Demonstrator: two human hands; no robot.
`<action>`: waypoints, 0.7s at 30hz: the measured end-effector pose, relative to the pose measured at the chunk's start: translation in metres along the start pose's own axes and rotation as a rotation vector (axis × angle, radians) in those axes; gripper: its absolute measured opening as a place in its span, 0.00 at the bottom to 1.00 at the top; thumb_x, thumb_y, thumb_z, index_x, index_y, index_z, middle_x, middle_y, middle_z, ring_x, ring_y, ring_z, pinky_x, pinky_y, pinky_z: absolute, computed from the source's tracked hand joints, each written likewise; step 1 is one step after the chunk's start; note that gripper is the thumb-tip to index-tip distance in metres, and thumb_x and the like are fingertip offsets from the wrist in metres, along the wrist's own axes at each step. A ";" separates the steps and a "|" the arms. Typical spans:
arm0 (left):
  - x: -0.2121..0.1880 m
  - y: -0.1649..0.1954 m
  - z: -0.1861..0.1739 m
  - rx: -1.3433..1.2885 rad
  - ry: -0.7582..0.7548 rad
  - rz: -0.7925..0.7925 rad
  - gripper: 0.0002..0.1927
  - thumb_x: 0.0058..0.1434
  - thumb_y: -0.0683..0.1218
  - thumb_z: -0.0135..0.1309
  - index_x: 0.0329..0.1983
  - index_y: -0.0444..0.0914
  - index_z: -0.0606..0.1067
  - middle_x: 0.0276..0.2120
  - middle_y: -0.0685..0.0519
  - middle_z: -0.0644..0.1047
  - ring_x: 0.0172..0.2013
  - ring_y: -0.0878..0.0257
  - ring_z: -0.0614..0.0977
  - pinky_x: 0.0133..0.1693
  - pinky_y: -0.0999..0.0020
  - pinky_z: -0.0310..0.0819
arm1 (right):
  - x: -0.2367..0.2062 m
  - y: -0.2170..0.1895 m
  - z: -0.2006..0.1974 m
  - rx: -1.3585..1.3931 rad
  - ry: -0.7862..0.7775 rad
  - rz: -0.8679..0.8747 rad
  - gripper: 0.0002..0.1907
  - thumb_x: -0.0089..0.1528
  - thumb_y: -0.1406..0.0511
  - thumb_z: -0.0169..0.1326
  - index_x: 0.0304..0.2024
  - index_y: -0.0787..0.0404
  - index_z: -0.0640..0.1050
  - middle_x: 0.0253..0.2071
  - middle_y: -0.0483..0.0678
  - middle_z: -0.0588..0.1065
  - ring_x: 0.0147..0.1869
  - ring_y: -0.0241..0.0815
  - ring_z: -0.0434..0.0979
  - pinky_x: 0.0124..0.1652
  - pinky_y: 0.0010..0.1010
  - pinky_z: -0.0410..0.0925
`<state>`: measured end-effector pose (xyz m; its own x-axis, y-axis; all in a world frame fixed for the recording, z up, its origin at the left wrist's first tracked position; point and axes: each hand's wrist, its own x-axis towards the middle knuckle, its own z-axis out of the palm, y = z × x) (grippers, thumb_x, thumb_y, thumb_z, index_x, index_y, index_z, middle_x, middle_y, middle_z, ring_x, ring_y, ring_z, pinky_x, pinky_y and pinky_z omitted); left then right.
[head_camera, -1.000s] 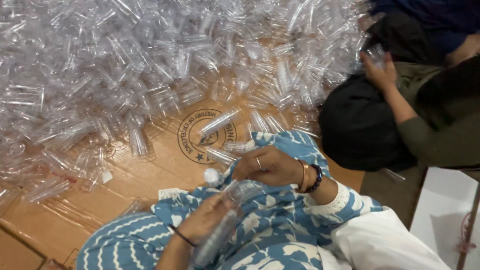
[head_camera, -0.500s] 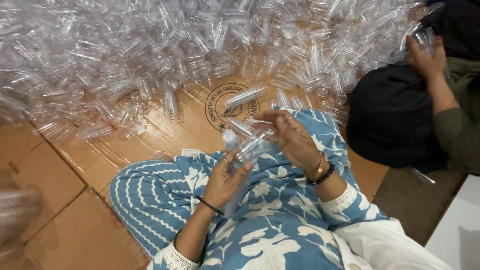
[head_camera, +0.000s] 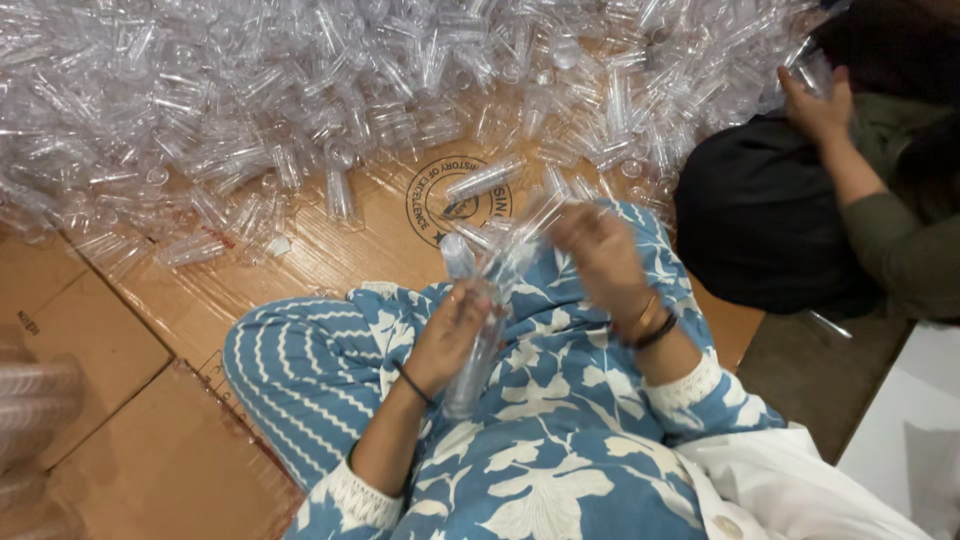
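Right hand (head_camera: 598, 250) lifted, blurred, above tube stack (head_camera: 480, 330).

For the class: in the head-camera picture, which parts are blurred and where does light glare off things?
Head view: the right hand is smeared by motion blur, and so are the clear tubes held in the left hand; the heap of clear plastic tubes throws white glints that wash out single shapes; the bottom-left edge is soft and out of focus; the cardboard is evenly lit.

Blue garment with white leaf print and lace-edged sleeves, dark bands (plus bangles on the right) at both wrists.
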<state>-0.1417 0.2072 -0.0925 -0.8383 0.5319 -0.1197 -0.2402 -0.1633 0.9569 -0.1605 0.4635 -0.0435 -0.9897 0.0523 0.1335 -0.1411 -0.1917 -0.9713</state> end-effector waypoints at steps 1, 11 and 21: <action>0.002 0.000 0.000 -0.045 0.021 -0.021 0.22 0.73 0.60 0.41 0.55 0.38 0.67 0.40 0.49 0.78 0.31 0.62 0.82 0.32 0.66 0.80 | 0.005 -0.008 -0.004 0.258 0.065 0.002 0.10 0.69 0.62 0.55 0.47 0.63 0.77 0.51 0.56 0.77 0.53 0.46 0.79 0.54 0.39 0.74; 0.034 0.013 -0.014 -0.653 0.214 0.138 0.29 0.74 0.68 0.27 0.56 0.41 0.64 0.41 0.46 0.78 0.32 0.55 0.82 0.31 0.56 0.81 | -0.075 -0.002 0.020 -0.236 -0.666 0.478 0.24 0.58 0.69 0.64 0.52 0.59 0.67 0.54 0.52 0.75 0.55 0.41 0.81 0.53 0.32 0.76; 0.007 -0.001 0.004 -0.269 0.526 0.256 0.22 0.75 0.57 0.30 0.58 0.37 0.65 0.49 0.50 0.74 0.43 0.57 0.83 0.44 0.61 0.81 | -0.127 0.089 0.072 -0.117 -0.159 0.122 0.28 0.57 0.71 0.68 0.51 0.61 0.64 0.48 0.48 0.69 0.49 0.37 0.70 0.47 0.29 0.69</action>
<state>-0.1449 0.2142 -0.0936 -0.9970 -0.0194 -0.0753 -0.0574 -0.4699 0.8809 -0.0489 0.3691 -0.1324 -0.9920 -0.1217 0.0338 -0.0251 -0.0719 -0.9971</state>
